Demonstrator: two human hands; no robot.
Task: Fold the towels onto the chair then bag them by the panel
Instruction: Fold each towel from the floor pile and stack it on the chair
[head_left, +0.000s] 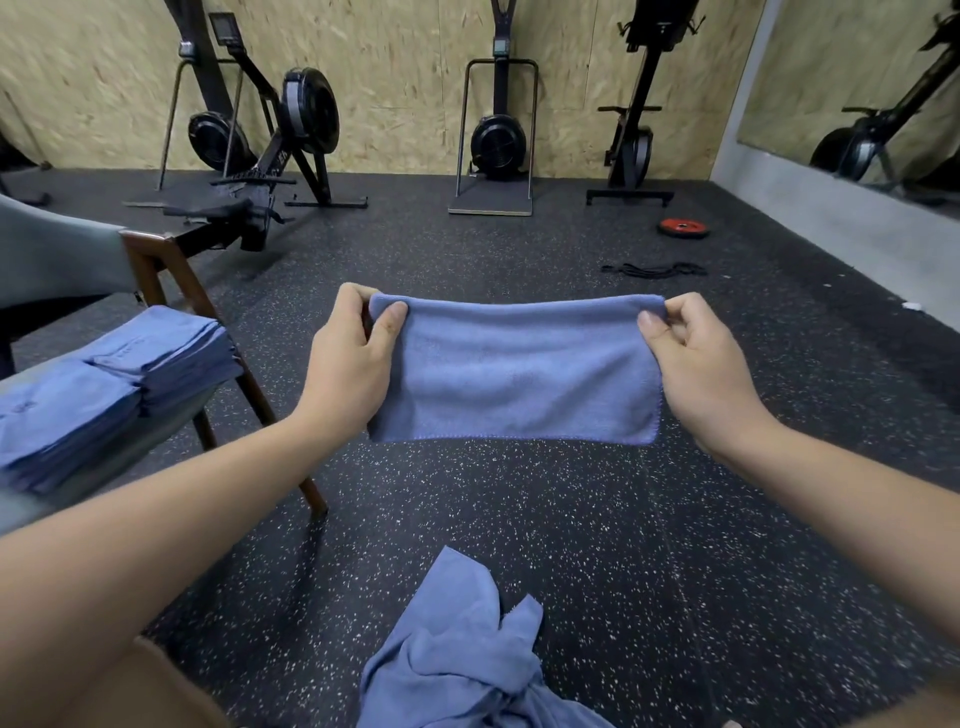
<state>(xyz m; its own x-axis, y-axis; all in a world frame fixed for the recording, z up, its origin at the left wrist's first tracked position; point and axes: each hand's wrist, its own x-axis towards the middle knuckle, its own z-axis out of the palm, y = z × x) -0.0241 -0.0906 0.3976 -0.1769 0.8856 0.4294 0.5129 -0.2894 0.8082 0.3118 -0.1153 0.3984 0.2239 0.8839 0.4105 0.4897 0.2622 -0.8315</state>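
I hold a blue towel (519, 374) folded in half and stretched out in the air over the floor. My left hand (348, 358) pinches its upper left corner and my right hand (701, 358) pinches its upper right corner. On the left stands a chair (171, 270) with a grey seat and brown wooden legs. Two stacks of folded blue towels (104, 384) lie on the seat. A crumpled heap of unfolded blue towels (462, 660) lies at the bottom centre, close to my legs.
Dark speckled rubber floor (649, 545) spreads all around. Rowing machines (291, 135) and a ski trainer (496, 135) stand along the wooden back wall. A red weight plate (683, 227) and a black band (654, 269) lie on the floor at right. A mirror (857, 88) hangs far right.
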